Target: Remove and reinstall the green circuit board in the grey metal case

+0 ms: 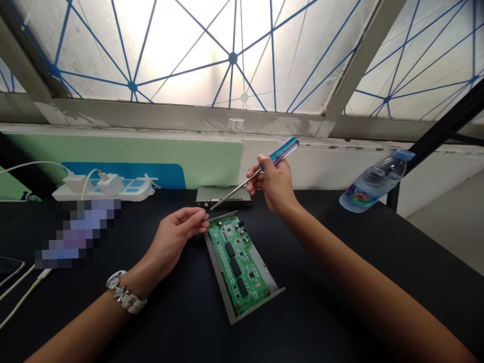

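Note:
My right hand (276,183) is closed round a screwdriver (242,185) with a clear blue handle. Its long shaft slants down to the left, and the tip is close to the fingertips of my left hand (184,226). That left hand is pinched, at the far left corner of a metal tray; whether the fingers hold the tray's edge or something small is hidden. In the tray (219,277) lies a green circuit board (245,261) with black chips and small parts. Behind it, near the wall, rests a flat metal cover (222,194).
A white power strip (139,193) with plugged-in chargers stands at the back left. Cables and a blurred-out device (77,235) lie in front of it. A tilted water bottle (375,182) is at the right, by a black frame post. The black table (310,317) meets the wall below the windows.

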`<state>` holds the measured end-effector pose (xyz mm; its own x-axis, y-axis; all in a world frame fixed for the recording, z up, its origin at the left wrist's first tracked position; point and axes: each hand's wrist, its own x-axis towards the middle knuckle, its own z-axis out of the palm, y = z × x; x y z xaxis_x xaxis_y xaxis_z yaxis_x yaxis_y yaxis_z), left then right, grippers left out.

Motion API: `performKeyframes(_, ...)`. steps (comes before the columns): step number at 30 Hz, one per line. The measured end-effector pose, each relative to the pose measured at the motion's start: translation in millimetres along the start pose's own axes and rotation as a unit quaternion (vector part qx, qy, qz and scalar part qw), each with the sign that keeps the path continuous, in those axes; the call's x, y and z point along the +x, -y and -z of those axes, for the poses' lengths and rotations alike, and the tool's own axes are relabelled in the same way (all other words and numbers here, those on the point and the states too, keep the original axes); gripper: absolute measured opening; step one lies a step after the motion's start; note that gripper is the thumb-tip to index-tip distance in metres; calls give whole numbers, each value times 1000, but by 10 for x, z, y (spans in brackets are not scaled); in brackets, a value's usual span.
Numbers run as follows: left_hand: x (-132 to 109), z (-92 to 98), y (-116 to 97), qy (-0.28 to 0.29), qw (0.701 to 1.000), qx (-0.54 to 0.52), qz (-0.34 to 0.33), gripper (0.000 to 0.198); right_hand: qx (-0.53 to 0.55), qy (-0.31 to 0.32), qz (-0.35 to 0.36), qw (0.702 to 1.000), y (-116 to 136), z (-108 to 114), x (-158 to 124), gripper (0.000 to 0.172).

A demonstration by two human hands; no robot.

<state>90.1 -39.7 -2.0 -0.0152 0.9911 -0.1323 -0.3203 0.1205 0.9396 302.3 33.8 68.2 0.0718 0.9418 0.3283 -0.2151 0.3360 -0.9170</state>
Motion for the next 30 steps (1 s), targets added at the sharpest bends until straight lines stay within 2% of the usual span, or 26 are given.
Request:
performKeyframes(4, 5, -14, 10, -12, 997, -62, 49, 3, 8, 1, -5, 1000, -12, -3, -8, 25)
performKeyframes(10, -21, -63, -12, -16, 990, -113, 87, 15, 7, -5, -3, 1000, -4, -2, -12, 26)
performKeyframes(19, -42, -95, -24, -25, 986, -130, 106, 16, 15, 11, 10, 1000, -15, 1, -12, 29)
performKeyframes(25, -19, -55, 17, -33, 984, -139, 102, 15, 16, 67, 7, 998, 25, 22, -7, 27)
performKeyframes(30, 5, -10, 46, -14, 986, -134, 99, 12, 25, 167, -36, 985, 126, 79, -14, 25)
